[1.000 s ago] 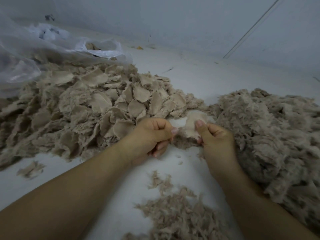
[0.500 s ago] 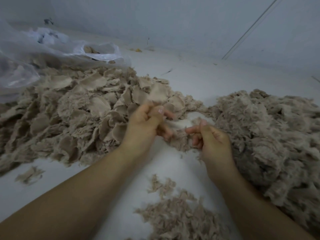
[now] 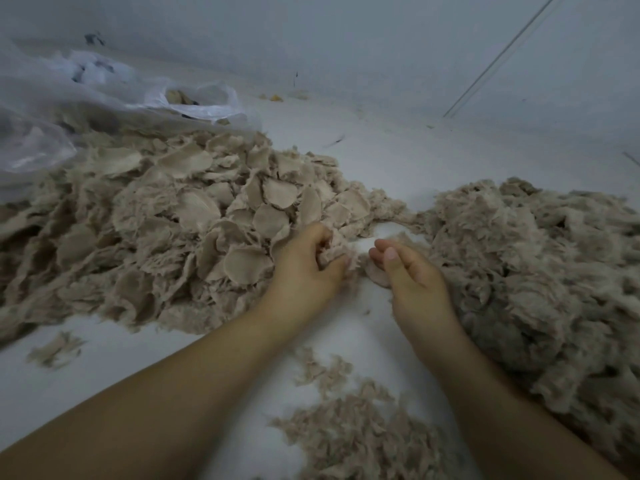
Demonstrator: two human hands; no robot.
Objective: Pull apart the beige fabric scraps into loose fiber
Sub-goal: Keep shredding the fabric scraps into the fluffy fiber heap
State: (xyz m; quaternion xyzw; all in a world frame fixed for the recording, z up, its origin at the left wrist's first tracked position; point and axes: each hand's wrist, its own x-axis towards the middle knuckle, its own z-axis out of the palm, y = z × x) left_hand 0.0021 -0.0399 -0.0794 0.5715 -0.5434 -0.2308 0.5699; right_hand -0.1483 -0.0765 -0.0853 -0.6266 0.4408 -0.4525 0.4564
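A big heap of beige fabric scraps (image 3: 166,233), round flat pieces with frayed edges, fills the left half of the white surface. A fluffy mound of loose beige fiber (image 3: 533,265) lies on the right. My left hand (image 3: 308,271) rests at the heap's right edge with its fingers curled around a fabric scrap (image 3: 332,252). Just to its right, my right hand (image 3: 412,275) has thumb and fingers loosely bent; a small beige piece (image 3: 377,276) shows under its fingers, and whether the hand grips it is unclear.
A clear plastic bag (image 3: 104,109) holding more scraps lies at the back left. A smaller patch of loose fiber (image 3: 353,431) sits near me between my forearms. One stray tuft (image 3: 55,349) lies at the left. A pale wall rises behind.
Both hands were pulling one scrap apart between them. Now they have lowered; the left hand has moved onto the heap's edge and closed on a scrap, and the right hand has loosened.
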